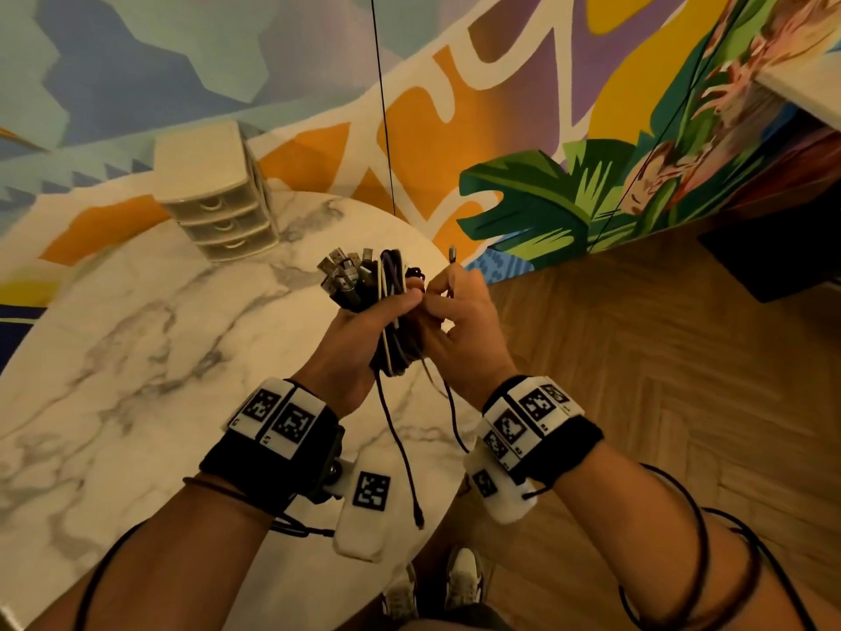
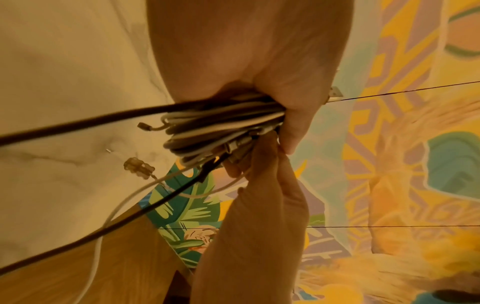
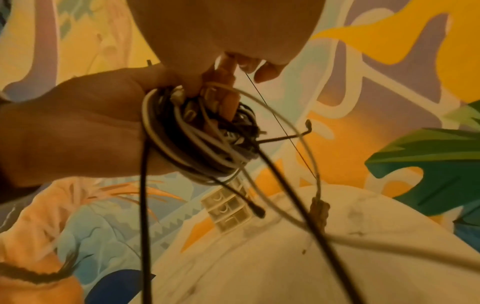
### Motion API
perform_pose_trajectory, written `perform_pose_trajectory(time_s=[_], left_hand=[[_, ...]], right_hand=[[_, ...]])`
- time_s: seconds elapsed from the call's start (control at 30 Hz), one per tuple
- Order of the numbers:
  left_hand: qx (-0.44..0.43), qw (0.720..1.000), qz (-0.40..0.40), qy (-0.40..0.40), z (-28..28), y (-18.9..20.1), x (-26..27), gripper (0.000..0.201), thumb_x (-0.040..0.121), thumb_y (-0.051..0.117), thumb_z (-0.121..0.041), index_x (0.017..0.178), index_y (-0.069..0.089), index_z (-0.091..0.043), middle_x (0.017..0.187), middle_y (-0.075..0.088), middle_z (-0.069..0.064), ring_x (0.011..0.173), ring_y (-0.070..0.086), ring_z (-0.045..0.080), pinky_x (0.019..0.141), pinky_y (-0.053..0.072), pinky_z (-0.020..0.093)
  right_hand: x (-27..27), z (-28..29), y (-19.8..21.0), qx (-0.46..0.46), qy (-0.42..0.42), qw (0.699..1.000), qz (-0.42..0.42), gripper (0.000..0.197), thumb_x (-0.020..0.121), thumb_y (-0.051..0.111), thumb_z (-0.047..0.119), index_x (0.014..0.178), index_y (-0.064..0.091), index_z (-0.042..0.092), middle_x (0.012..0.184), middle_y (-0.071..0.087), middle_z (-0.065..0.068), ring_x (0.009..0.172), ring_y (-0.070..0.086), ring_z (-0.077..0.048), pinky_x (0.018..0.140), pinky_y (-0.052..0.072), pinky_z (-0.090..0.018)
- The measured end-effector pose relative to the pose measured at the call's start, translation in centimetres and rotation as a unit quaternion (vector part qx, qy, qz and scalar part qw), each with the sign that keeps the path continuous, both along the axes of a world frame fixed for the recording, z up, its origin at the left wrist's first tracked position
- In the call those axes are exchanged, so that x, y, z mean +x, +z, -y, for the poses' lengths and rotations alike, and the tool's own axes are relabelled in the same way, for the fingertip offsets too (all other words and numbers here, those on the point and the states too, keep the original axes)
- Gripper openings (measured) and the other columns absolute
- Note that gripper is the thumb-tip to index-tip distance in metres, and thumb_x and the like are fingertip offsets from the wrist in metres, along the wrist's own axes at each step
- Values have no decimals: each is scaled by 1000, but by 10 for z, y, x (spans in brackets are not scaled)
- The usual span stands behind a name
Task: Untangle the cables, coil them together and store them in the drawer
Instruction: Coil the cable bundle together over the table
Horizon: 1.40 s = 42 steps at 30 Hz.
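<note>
The cables (image 1: 387,307) are gathered into one thick coil of white, black and purplish strands, held up in the air over the near right edge of the round marble table (image 1: 136,321). In the head view the coil stands roughly upright, its long axis running from the wrists up and away, and a cluster of metal plug ends (image 1: 343,273) fans out of its top toward the drawer unit (image 1: 218,193). Two dark loose ends (image 1: 400,448) trail down out of the bottom of the coil between the forearms, one ending in a small plug low by the table edge. The left wrist view shows the white and grey loops (image 2: 221,127) lying side by side, with a thin white strand (image 2: 114,207) and a black one hanging free.

The left hand (image 1: 364,334) is wrapped round the middle of the coil, thumb laid across the front. The right hand (image 1: 459,321) is just beside it, touching the coil, and its fingers pinch a single thin cable whose plug (image 1: 452,255) points upward.

The drawer unit is a small cream plastic chest with three drawers, all closed, standing at the far side of the table, well apart from the hands. Both wrists wear black bands (image 1: 273,430) carrying white tags with square black-and-white code patterns; no readable writing shows on them or on the cables. A painted mural (image 1: 546,143) covers the wall behind, and wood flooring (image 1: 637,380) lies to the right.
</note>
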<state>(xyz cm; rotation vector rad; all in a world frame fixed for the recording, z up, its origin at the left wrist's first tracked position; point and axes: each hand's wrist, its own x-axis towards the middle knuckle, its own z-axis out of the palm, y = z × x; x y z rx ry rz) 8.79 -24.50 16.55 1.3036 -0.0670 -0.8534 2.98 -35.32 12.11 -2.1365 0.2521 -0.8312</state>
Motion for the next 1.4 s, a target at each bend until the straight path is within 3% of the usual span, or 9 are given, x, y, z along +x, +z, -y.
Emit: perform_pose_trajectory(time_s=[0.13,0.27,0.37,0.5,0.83,1.0,1.2,1.3,1.4], left_hand=[[19,999,-22,-24,-7,-2,-2,26,90,57,-23,111,67,-11,112,65,15,103,61,33,98,44,50],[16,999,-1,-48,-10,-1,-4,17,90,55,-19,95,67,-8,88,66,8,82,63,23,77,52,38],[-11,999,-7,-37,-16,-2,-4,16,90,53,-17,78,62,-10,73,60,4,68,58,16,71,48,32],[-83,990,-2,-113,-22,1,-5,21,88,50,-14,68,53,-8,67,50,5,69,49,17,71,41,30],[-100,989,36,-99,-22,3,0,12,79,56,-2,84,66,-7,82,65,9,92,63,26,86,50,40],[-86,992,51,-80,-19,2,1,5,78,55,-3,81,59,-4,77,56,13,77,57,22,81,48,35],[-135,984,-44,-106,-25,5,4,10,77,46,-5,73,55,-8,63,42,4,62,44,15,72,44,29],[-125,987,-25,-99,-22,4,2,10,77,48,-3,80,57,-5,62,44,6,61,47,17,68,50,29],[-88,994,1,-65,-21,6,4,8,77,55,-2,84,59,-4,64,51,8,62,54,19,65,52,30]], right_hand=[[-6,2,1,14,18,1000,-7,7,82,69,22,86,72,16,85,43,8,82,36,-7,76,33,-26],[-13,-7,3,136,-9,990,-30,32,75,67,39,100,57,22,96,49,5,92,46,-7,76,40,-23],[-22,-2,0,222,15,970,-101,72,65,78,48,125,40,33,130,45,9,121,43,-7,94,39,-24],[-24,4,2,353,178,900,-186,105,65,85,21,146,19,30,137,46,8,126,47,-8,100,45,-27],[-17,-5,7,376,136,912,-90,59,77,74,4,126,47,21,120,62,1,112,60,-8,93,51,-25],[-14,-5,9,380,141,908,-104,59,76,75,4,129,48,10,117,64,-1,109,62,-9,90,52,-24],[-22,7,14,534,242,792,-172,38,79,57,38,111,58,18,99,63,-10,86,61,-21,79,52,-33],[-15,0,19,500,169,834,-158,59,82,41,67,90,60,12,86,56,-17,76,52,-26,78,43,-38],[-10,-8,22,448,141,876,-107,51,82,35,69,78,64,27,68,59,3,63,54,-12,69,46,-29]])
